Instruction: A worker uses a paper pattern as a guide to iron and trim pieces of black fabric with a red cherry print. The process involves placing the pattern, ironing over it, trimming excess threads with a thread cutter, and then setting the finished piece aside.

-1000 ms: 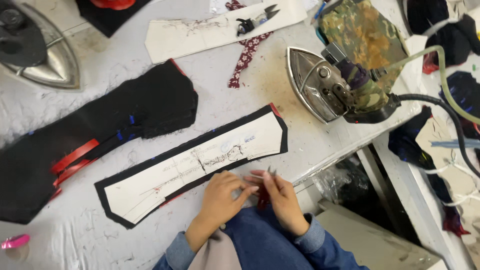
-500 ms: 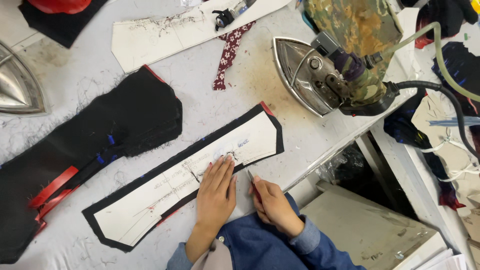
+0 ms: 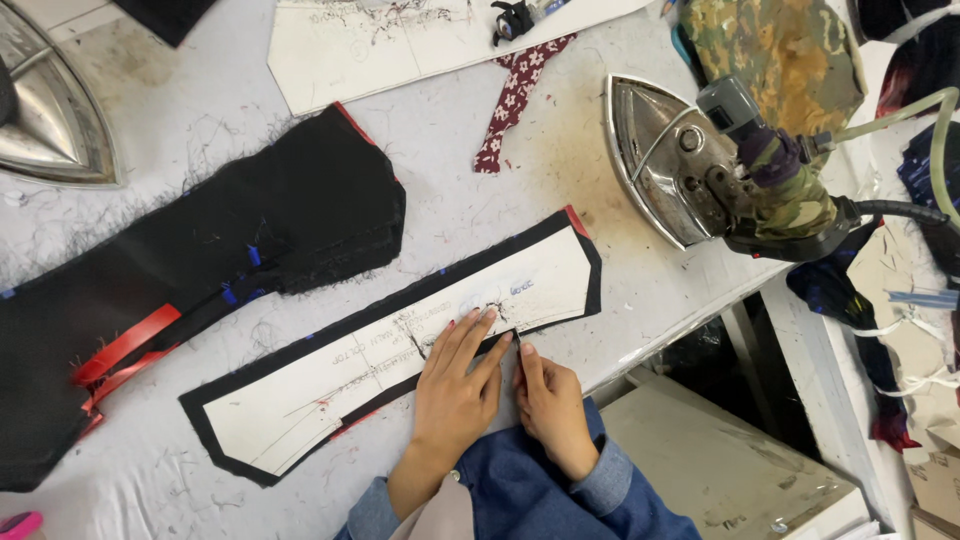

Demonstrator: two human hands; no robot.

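Note:
A long white paper pattern [image 3: 400, 355] lies on a slightly larger black fabric piece [image 3: 590, 262] on the grey work table [image 3: 150, 460]. My left hand [image 3: 455, 385] rests flat on the pattern's middle with its fingers spread. Right beside it, my right hand [image 3: 548, 400] is pinched around a thin pointed tool [image 3: 517, 342]. The tool's tip touches the pattern's lower edge, next to my left fingertips. Blue sleeves cover both wrists.
A steam iron [image 3: 690, 165] lies on its side at the right, with a hose and a camouflage cloth [image 3: 780, 50]. A second iron [image 3: 50, 110] sits far left. A black fabric stack [image 3: 250, 230] with red strips, another white pattern [image 3: 400, 40] and a red floral scrap [image 3: 515, 95] lie above.
My left hand has flattened and slid onto the pattern's middle. The right hand has come down to the pattern's lower edge. The view has shifted, so everything sits lower and closer.

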